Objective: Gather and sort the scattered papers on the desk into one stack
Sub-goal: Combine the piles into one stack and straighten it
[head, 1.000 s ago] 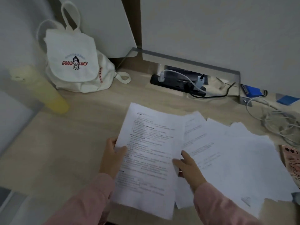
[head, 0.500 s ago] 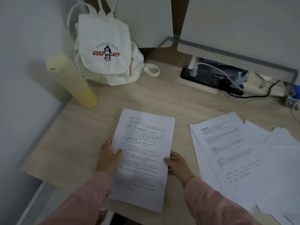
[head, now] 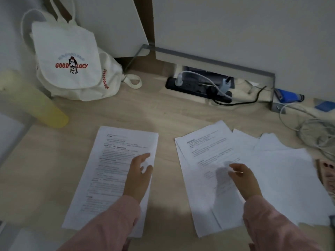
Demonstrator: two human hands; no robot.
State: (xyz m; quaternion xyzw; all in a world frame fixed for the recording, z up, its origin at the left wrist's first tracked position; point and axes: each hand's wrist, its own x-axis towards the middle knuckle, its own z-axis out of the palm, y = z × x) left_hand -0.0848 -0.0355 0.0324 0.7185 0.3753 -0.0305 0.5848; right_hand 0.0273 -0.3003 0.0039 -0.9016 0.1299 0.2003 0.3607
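A printed sheet [head: 108, 171] lies flat on the wooden desk [head: 163, 113], left of the middle. My left hand [head: 138, 175] hovers over its right side with fingers spread, holding nothing. To the right lies a loose spread of several overlapping white papers [head: 262, 171]; the top one is printed. My right hand [head: 243, 180] is over that spread, fingers loosely apart, close to the top printed sheet. Whether it touches the paper I cannot tell. Both sleeves are pink.
A white backpack [head: 72, 64] leans in the back left corner, with a yellow bottle [head: 41, 107] in front of it. A black power strip [head: 197, 87] with plugs sits at the back, a coil of white cable [head: 319, 134] at the right, a pink phone [head: 328, 171] at the right edge.
Both hands have let go of the printed sheet, now lying flat on the left. My right hand has moved right, over the scattered spread. My left hand has shifted onto the sheet's right side.
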